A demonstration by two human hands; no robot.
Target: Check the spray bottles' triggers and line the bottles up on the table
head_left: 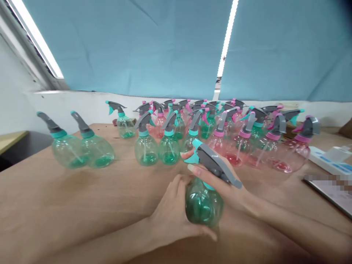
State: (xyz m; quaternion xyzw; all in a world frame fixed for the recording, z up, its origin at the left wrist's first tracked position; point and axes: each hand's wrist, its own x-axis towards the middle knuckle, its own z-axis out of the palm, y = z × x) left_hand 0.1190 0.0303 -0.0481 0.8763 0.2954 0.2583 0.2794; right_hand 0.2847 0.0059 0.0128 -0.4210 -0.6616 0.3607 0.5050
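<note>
A green spray bottle (205, 203) with a grey and teal trigger head is tilted between my hands, near the front of the table. My left hand (176, 212) wraps round its clear green body from the left, thumb underneath. Around the neck, just below the spray head, my right hand (220, 181) is closed, with its fingers reaching past the teal trigger. Right behind it stand a green spray bottle (169, 148) and a pink spray bottle (218, 145).
Rows of green and pink spray bottles fill the back of the wooden table (82, 205). Two green bottles (97, 152) stand apart at left. A white power strip (332, 159) and a flat dark-edged device (330, 190) lie at right. A blue curtain (154, 47) hangs behind.
</note>
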